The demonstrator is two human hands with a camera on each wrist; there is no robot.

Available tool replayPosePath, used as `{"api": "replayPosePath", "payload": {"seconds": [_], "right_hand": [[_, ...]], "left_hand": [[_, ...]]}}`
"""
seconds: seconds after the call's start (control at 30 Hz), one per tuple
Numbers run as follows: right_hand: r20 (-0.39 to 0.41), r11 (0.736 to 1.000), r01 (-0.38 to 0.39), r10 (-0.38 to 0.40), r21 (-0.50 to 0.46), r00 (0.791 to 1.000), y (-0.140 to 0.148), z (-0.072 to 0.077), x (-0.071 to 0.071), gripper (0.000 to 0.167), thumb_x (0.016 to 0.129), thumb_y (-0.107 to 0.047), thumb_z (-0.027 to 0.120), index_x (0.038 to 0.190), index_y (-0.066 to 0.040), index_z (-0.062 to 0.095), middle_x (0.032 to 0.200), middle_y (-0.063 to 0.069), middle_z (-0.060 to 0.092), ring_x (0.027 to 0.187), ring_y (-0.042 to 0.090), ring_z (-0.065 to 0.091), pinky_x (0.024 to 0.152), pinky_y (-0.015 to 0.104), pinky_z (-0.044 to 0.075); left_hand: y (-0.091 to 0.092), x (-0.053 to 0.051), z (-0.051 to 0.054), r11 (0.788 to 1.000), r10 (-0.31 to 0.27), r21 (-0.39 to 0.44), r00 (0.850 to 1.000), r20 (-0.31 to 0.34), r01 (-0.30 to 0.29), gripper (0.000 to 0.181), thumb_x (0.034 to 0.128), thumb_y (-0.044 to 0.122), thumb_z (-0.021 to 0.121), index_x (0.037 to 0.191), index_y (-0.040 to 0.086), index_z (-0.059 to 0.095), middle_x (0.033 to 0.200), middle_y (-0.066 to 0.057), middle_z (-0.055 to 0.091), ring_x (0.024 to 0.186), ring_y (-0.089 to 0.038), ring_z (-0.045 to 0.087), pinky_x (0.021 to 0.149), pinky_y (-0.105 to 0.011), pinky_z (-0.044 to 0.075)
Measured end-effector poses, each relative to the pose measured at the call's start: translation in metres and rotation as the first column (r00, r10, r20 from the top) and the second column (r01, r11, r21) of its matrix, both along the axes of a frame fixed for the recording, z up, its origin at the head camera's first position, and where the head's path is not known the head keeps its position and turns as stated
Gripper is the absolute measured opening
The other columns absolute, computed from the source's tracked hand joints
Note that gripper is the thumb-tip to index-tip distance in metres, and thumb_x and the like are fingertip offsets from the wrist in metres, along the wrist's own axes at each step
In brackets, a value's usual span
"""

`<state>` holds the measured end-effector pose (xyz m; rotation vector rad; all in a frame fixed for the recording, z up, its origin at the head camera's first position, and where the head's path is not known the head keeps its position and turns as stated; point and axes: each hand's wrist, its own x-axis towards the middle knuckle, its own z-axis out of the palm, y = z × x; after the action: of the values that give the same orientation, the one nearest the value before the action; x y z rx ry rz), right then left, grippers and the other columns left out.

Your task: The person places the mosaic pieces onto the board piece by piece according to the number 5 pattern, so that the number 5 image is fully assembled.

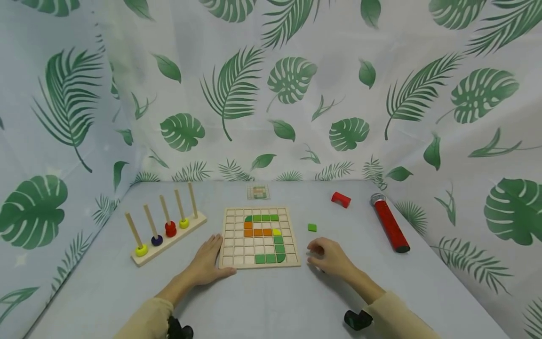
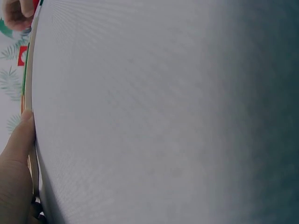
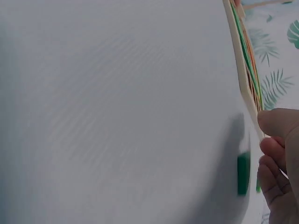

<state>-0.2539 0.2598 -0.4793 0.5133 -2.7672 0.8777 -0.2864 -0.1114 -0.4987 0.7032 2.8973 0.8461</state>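
Note:
A square wooden grid board (image 1: pixel 237 254) holds green, orange and yellow tiles that form a figure. My left hand (image 1: pixel 206 259) lies at its front left corner, fingers straight along the left side and thumb against the front edge. Just right of the board, my right hand (image 1: pixel 332 256) hovers above the table with loosely bent fingers; I see nothing between them. Beneath it, a green block (image 3: pixel 243 173) sits on the table in the right wrist view. Beyond that hand lies a loose green tile (image 1: pixel 312 227).
To the left stands a wooden peg rack (image 1: pixel 158 249) with coloured rings on its pegs. A small pattern card (image 1: pixel 258 191) lies behind the board. Toward the right are a red arch block (image 1: pixel 341 199) and a red cylinder (image 1: pixel 390 223). Leaf-print cloth walls surround the table.

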Motion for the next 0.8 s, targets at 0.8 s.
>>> {"api": "replayPosePath", "payload": {"seconds": [0.8], "right_hand": [[0.132,0.996,-0.062,0.052,0.07,0.99,0.033,0.002,0.009,0.025,0.076,-0.007,0.077,0.097,-0.012,0.065,0.085,-0.008,0.059,0.076,0.006,0.054,0.068,0.023,0.051]], "left_hand": [[0.002,0.002,0.0,0.999,0.018,0.028,1.0,0.007,-0.018,0.107,0.0742,0.057,0.072,0.145,-0.008,0.025,0.15,-0.025,0.023,0.14,-0.038,0.015,0.113,-0.051,0.014]]}}
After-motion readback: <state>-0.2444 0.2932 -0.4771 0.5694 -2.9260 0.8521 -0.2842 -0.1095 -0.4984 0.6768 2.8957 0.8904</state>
